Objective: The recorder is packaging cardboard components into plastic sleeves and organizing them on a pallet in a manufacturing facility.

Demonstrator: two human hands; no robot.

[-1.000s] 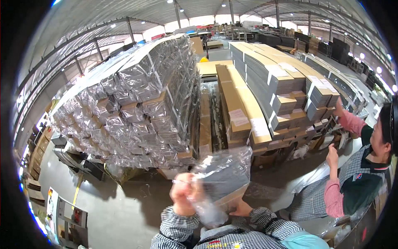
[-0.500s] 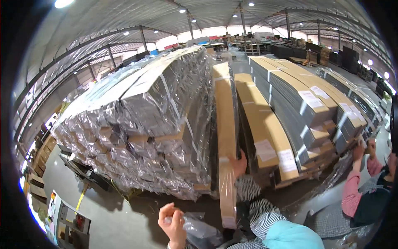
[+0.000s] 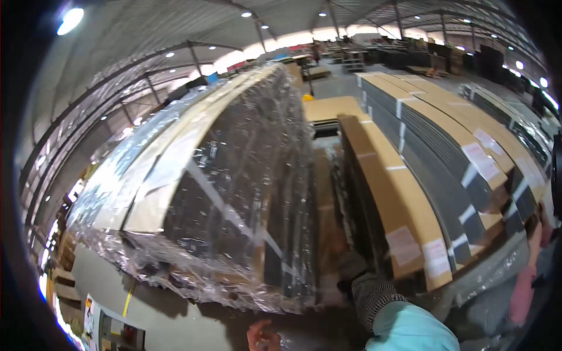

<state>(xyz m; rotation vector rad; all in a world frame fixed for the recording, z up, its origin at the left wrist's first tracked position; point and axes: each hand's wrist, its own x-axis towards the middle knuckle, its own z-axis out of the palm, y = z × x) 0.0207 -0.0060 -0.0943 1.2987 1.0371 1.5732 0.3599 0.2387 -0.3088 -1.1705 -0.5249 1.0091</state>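
My left hand point(image 3: 263, 336) is at the lower edge, blurred, with its fingers curled. What it holds, if anything, cannot be made out. My right arm, in a striped cuff and turquoise sleeve, reaches forward into the narrow gap between two stacks. In shadow there, my right hand point(image 3: 352, 268) is too dark and smeared to show its fingers. It is nearest to a long brown carton strip point(image 3: 325, 205) low in the gap and the tall stack of strapped, labelled cartons point(image 3: 380, 175) on its right. To the left is a large stack wrapped in clear plastic film point(image 3: 234, 193).
More strapped cartons point(image 3: 456, 128) stand on the right. At the right edge, a co-worker's arm in a pink sleeve point(image 3: 520, 295) touches the cartons' near end. Loose clear film point(image 3: 492, 272) lies below them. A flat brown carton point(image 3: 332, 109) is beyond the gap.
My view has moved closer to the stacks. My right hand has gone from the near end of the long upright-lying carton deeper into the gap. My left hand has dropped lower.
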